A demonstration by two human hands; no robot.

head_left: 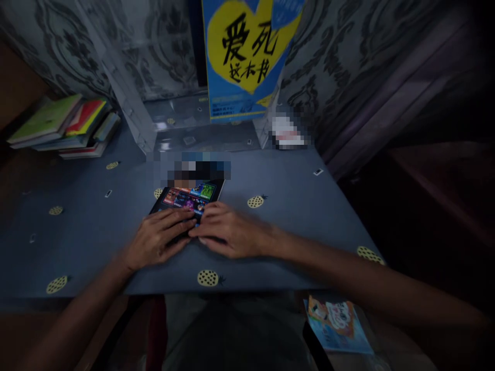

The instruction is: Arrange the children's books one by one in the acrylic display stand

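Note:
A dark book [211, 191] with rows of small bright pictures lies at a slant on the table, its far part blurred by pixelation. My left hand [164, 236] rests flat over its near left part, fingers stretched out to the right. From the other side, my right hand [226, 231] closes at the book's near right edge, with fingers bent and pressed together. The fingertips of both hands almost meet, and they cover the book's near part. How much of the edge lies between the right fingers is hidden.
The table [278, 242] has a pineapple-print grey-blue cover. Several books [50, 121] are stacked at the far left. A clear acrylic stand [135, 113] holds a blue and yellow book [243, 67] at the back. A pixelated white item [288, 131] stands beside it. Below the front edge shows a blue packet [340, 324].

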